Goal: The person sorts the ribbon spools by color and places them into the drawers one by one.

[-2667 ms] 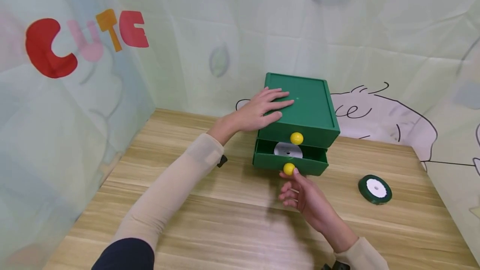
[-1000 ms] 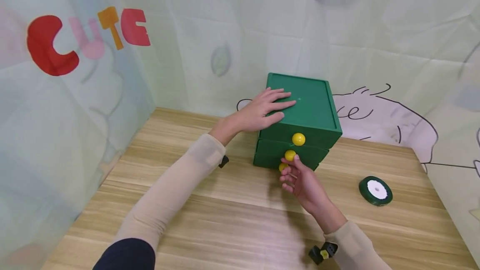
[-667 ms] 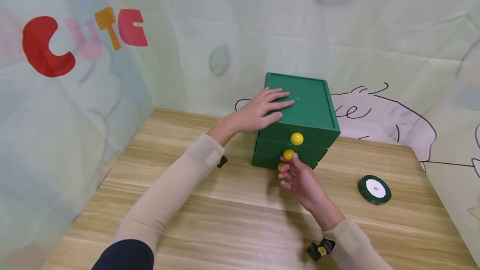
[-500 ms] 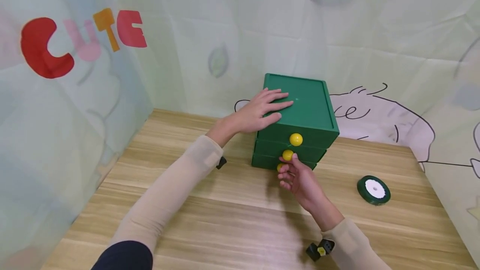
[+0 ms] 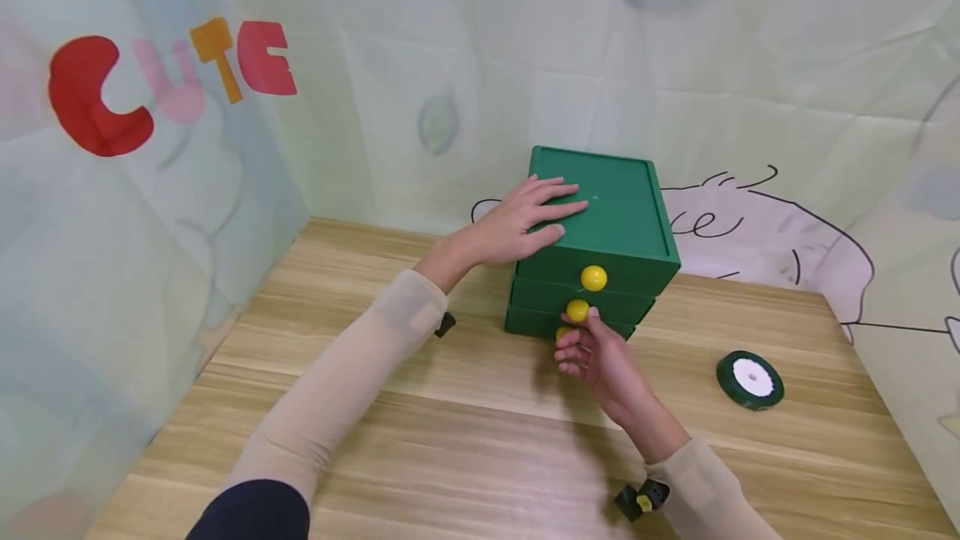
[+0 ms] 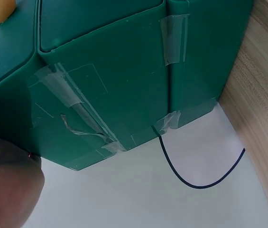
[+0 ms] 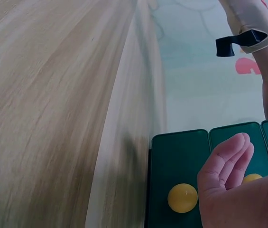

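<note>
A green cabinet (image 5: 622, 202) with three drawers stands against the backdrop, all its drawers flush. My left hand (image 5: 517, 222) lies flat on its top near the left edge, fingers spread. Thumb and index finger of my right hand (image 5: 613, 369) pinch the yellow middle knob (image 5: 577, 310); the other fingers curl loosely below. Above it the top knob (image 5: 593, 277) is free, while the bottom knob (image 5: 562, 333) is partly hidden by my fingers. In the right wrist view that bottom knob (image 7: 182, 198) shows fully. Clear tape (image 6: 74, 97) runs along the cabinet's side.
A flat dark green ribbon spool (image 5: 751, 379) with a white hub lies on the wooden table (image 5: 450, 448), right of the cabinet. A printed cloth backdrop (image 5: 375, 107) rises behind and at both sides. Small black devices (image 5: 642, 500) sit at both wrists.
The middle drawer, pulled out earlier with a white disc inside, has gone in flush, my right hand moving forward with its knob. The left hand has stayed on top.
</note>
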Demonstrator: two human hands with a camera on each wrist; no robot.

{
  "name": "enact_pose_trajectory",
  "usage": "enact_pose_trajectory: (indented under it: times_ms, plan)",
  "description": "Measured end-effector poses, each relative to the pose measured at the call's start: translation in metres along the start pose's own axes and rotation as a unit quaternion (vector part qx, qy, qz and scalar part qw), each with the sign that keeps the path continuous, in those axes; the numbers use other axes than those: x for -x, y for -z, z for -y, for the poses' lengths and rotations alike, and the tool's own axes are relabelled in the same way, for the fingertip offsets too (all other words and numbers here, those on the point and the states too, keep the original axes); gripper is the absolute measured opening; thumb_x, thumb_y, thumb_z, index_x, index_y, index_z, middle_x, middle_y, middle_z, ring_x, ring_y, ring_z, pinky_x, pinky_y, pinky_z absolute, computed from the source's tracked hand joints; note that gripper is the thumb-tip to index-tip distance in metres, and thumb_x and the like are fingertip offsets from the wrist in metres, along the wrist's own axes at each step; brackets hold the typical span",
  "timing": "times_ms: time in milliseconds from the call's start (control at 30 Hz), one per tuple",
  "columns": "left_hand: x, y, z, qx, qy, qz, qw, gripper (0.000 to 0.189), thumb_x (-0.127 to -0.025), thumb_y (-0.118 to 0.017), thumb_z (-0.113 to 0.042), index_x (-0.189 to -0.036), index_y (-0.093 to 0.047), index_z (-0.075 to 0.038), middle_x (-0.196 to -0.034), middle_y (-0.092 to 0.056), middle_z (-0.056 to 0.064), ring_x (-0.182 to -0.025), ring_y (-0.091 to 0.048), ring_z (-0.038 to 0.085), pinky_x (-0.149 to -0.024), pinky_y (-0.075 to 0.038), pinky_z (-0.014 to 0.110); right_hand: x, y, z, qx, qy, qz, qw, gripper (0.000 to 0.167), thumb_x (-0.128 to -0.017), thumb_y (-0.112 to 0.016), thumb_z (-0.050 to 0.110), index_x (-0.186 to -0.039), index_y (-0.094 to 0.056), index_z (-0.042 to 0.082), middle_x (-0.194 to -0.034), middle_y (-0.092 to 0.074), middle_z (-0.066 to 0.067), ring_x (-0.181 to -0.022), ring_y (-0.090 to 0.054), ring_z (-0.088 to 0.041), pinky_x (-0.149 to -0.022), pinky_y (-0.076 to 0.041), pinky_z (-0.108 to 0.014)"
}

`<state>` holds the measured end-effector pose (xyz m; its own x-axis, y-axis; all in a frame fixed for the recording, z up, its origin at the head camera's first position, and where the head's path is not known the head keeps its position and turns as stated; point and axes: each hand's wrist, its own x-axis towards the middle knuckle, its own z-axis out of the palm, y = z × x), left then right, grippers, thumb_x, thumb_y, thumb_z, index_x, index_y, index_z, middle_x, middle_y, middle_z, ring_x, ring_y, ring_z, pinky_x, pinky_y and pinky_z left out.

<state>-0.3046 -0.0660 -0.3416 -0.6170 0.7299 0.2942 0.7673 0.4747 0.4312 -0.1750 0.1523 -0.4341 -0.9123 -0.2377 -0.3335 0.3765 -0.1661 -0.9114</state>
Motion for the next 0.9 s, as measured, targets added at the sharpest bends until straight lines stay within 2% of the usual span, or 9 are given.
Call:
enact_pose_trajectory:
  times_ms: [233,367,533,900]
  plan:
    - [0.000,0.000,0.001,0.000,0.001,0.001,1.0000,0.053,-0.112,-0.046,-0.029,-0.162,-0.045,-0.012,-0.173,-0.032,0.012,-0.164,-0.015,0.030,-0.133,0.004,0.041,0.001,0.010,-0.004,-0.031,-0.020,-0.025,0.9990,0.050,-0.118,-0.020,0.043,-0.139,-0.041,0.004,-0.084,-0.066,0.007,-0.081,-0.066,-0.009,-0.081,-0.056,-0.025]
    - [0.000,0.000,0.001,-0.002,0.002,0.001,1.0000,0.053,-0.113,-0.045,-0.029,-0.163,-0.045,-0.012,-0.173,-0.032,0.012,-0.164,-0.015,0.029,-0.133,0.004,0.040,0.001,0.018,-0.007,-0.029,-0.029,-0.034,0.9986,0.051,-0.118,-0.020,0.041,-0.146,-0.041,0.003,-0.085,-0.066,0.006,-0.084,-0.065,-0.010,-0.083,-0.055,-0.025]
    - [-0.001,-0.001,0.002,-0.006,0.001,0.001,1.0000,0.053,-0.113,-0.045,-0.029,-0.163,-0.045,-0.012,-0.173,-0.032,0.012,-0.164,-0.015,0.029,-0.133,0.005,0.040,0.002,0.025,-0.011,-0.032,-0.039,-0.044,0.9977,0.046,-0.118,-0.022,0.036,-0.146,-0.040,0.003,-0.087,-0.065,0.005,-0.083,-0.064,-0.011,-0.080,-0.055,-0.024]
    - [-0.001,-0.001,0.003,-0.005,0.003,0.003,1.0000,0.053,-0.113,-0.045,-0.029,-0.163,-0.044,-0.013,-0.173,-0.031,0.012,-0.164,-0.015,0.029,-0.133,0.005,0.039,-0.001,0.024,-0.023,-0.053,-0.072,-0.010,0.9959,0.032,-0.117,-0.030,0.032,-0.130,-0.046,0.007,-0.086,-0.065,0.005,-0.080,-0.065,-0.010,-0.075,-0.054,-0.023]
